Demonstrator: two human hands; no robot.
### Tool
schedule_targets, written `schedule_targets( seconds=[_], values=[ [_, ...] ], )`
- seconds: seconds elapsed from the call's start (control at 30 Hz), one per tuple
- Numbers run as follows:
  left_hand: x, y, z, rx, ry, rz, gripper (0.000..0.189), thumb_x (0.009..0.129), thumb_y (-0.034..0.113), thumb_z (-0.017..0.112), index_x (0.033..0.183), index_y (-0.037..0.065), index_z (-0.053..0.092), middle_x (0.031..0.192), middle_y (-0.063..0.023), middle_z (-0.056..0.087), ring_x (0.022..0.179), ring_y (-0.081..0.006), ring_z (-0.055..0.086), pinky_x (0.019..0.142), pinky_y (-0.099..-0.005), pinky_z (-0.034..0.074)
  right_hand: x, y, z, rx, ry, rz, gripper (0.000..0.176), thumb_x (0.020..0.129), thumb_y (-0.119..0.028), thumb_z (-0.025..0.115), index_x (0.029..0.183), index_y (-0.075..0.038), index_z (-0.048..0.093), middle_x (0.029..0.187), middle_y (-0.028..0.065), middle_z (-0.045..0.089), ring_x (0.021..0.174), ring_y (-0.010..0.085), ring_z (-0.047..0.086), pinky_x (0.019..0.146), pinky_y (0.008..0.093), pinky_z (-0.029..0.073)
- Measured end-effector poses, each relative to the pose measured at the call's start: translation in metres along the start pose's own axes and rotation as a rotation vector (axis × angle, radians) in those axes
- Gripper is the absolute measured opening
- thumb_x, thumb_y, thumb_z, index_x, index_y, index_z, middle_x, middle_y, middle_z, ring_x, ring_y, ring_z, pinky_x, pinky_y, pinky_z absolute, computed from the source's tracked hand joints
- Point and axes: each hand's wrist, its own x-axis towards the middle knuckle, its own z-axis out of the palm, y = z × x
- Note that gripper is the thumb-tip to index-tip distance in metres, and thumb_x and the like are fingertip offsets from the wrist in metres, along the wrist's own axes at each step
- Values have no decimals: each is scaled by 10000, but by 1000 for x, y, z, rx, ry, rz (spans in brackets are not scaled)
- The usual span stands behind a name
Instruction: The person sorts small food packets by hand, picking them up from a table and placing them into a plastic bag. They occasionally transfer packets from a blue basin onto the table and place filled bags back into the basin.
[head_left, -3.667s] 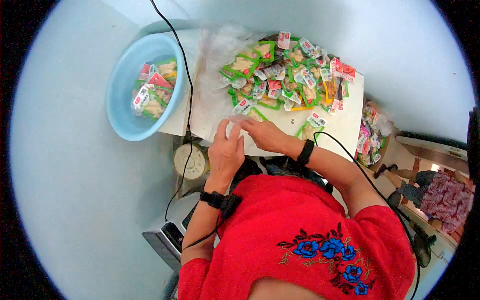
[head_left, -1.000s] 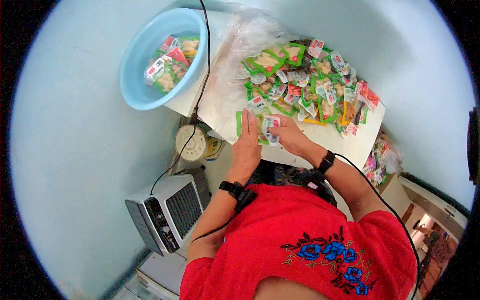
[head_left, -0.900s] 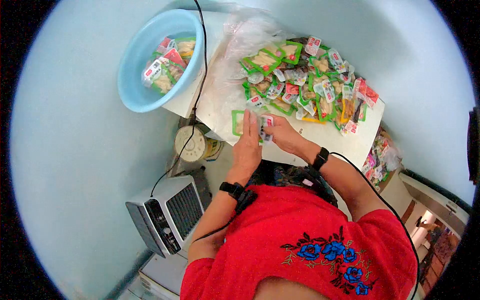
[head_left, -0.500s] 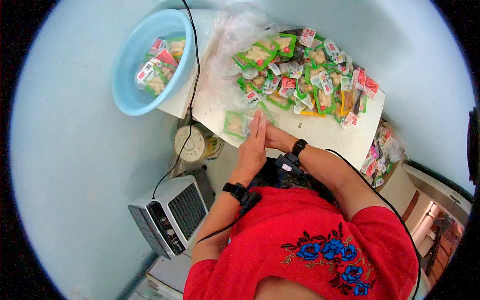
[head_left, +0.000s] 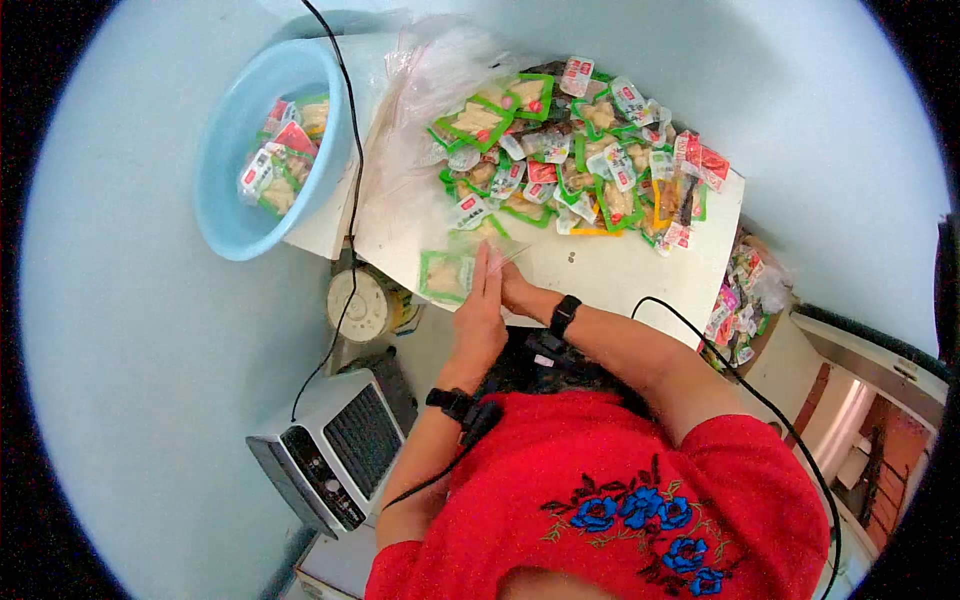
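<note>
My left hand (head_left: 481, 318) is at the front edge of the white table, its straight fingers pressed together over a clear plastic bag (head_left: 508, 252). My right hand (head_left: 517, 290) meets it from the other side, closed on the same bag, its fingertips partly hidden behind the left. A green-edged food packet (head_left: 442, 276) lies flat just left of my left fingers. Greenish packaging shows through the clear plastic beyond my fingertips. Farther back spreads a heap of sealed food packets (head_left: 585, 165), with green, red, white and yellow parts.
A light blue basin (head_left: 215, 180) with several packets stands at the back left. Beside it lie crumpled clear bags (head_left: 420, 110). A black cable (head_left: 352, 190) hangs past the table (head_left: 640, 270). Below are a round tub (head_left: 357, 305), a grey appliance (head_left: 330, 445) and more packets (head_left: 735, 310).
The view has shifted, so the table, basin and heap sit farther left and lower. Both hands keep nearly the same pose on the clear bag.
</note>
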Motion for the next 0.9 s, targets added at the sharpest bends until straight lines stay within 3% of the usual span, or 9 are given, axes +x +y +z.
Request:
schedule_targets(
  seconds=[0.1, 0.27, 0.4, 0.53, 0.57, 0.67, 0.77, 0.83, 0.9],
  values=[
    [-2, -4, 7, -2, 73, 38, 763, 727, -116, 482, 1431, 117, 301, 1526, -128, 220, 1056, -398, 561, 717, -427, 522, 13, 20, -7, -529, -52, -304, 242, 899, -214, 550, 1053, -29, 574, 1081, 123, 597, 935, 246, 534, 848, 378, 450],
    [3, -6, -3, -14, -54, -35, 845, 699, -127, 495, 1458, 110, 211, 1548, -98, 172, 1053, -418, 561, 708, -441, 528, 4, 1, 0, 8, -49, 23, 227, 913, -183, 520, 1076, -26, 534, 948, 76, 564, 812, 133, 484, 676, 325, 445],
    [4, 2, -12, -82, -9, -50, 784, 682, -146, 481, 1411, 67, 288, 1531, -101, 212, 1035, -407, 564, 717, -444, 517, 6, -12, -31, -627, -243, 113, 260, 886, -162, 541, 1073, 18, 539, 993, 144, 600, 857, 169, 551, 712, 345, 462],
    [13, -9, 0, 2, 200, 200, 757, 674, -152, 470, 1390, 42, 322, 1516, -119, 247, 1009, -402, 569, 697, -444, 507, -30, -53, -48, -800, -222, -210, 298, 866, -139, 540, 1092, 55, 542, 1002, 196, 630, 890, 238, 626, 738, 374, 490],
    [13, -9, 0, 0, 181, 171, 753, 672, -151, 471, 1386, 41, 328, 1513, -126, 250, 998, -404, 572, 693, -444, 506, -35, -55, -50, -887, -221, -306, 308, 864, -134, 536, 1102, 61, 542, 1006, 204, 635, 899, 256, 640, 746, 380, 498],
    [15, -3, -3, 10, 112, 113, 739, 667, -148, 474, 1371, 39, 347, 1506, -145, 256, 963, -410, 582, 682, -447, 504, -34, -42, -57, -905, -167, -539, 261, 855, -132, 561, 1030, 59, 585, 877, 179, 660, 813, 256, 663, 704, 355, 521],
    [15, 15, -15, 31, -23, 76, 710, 676, -139, 473, 1355, 34, 361, 1501, -161, 256, 983, -419, 574, 735, -453, 504, -59, -108, -68, -342, -113, 81, 200, 818, -172, 585, 854, 18, 633, 806, 202, 651, 774, 337, 641, 746, 396, 514],
    [17, 31, -26, 24, -164, -1, 676, 701, -122, 466, 1351, 26, 355, 1501, -173, 251, 1080, -426, 544, 853, -463, 499, -48, -103, -97, -249, 160, -106, 195, 817, -206, 630, 818, -13, 659, 748, 166, 665, 717, 280, 655, 676, 348, 526],
    [16, 29, -20, 8, -110, 61, 662, 712, -115, 461, 1350, 34, 365, 1495, -174, 265, 1031, -434, 564, 828, -468, 505, -33, -96, -131, -691, 441, -443, 137, 824, -141, 598, 883, -32, 657, 838, 150, 654, 750, 275, 646, 637, 342, 528]
  ],
)
